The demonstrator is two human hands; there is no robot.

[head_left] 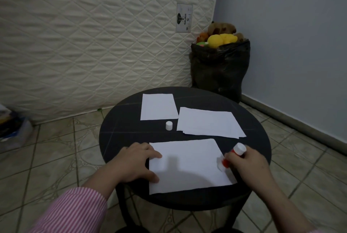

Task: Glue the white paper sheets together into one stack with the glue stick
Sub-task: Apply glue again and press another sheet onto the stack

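Two hands: left hand (pixel 136 161) flat pressing sheet (pixel 187 167); right hand (pixel 246 163) grips glue stick (pixel 233 154).

- A round dark desk (pixel 116 138) stands on a tiled floor (pixel 56 148).
- Near sheet (pixel 187 165) lies flat at the desk's front edge.
- Small sheet (pixel 158 106) lies at the far side.
- A loose stack of sheets (pixel 208 121) lies just right of it.
- A white cap (pixel 169 125) stands upright between them.
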